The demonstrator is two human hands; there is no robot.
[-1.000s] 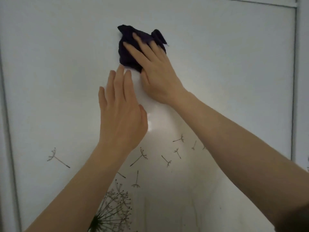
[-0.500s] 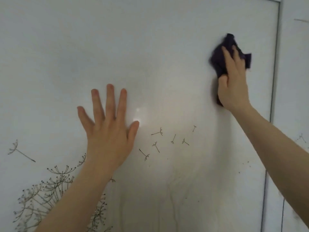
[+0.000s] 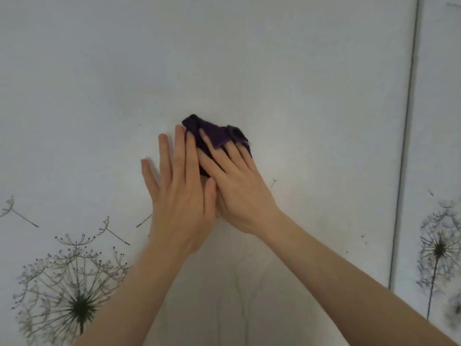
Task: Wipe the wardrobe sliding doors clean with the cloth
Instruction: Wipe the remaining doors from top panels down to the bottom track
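Swept back from beside the frame strip (image 3: 409,121) to the middle of the wardrobe sliding door (image 3: 274,71): dark purple cloth (image 3: 214,136), pressed flat under the straight, ungripping fingers (image 3: 235,158) of the right hand (image 3: 237,193), so probably another sideways pass across this band done. Left hand (image 3: 179,196) flat on the panel, fingers released, touching the right hand and blocking any stroke further left. Printed dandelion (image 3: 74,295) below; neighbouring door (image 3: 439,121) beyond the strip.
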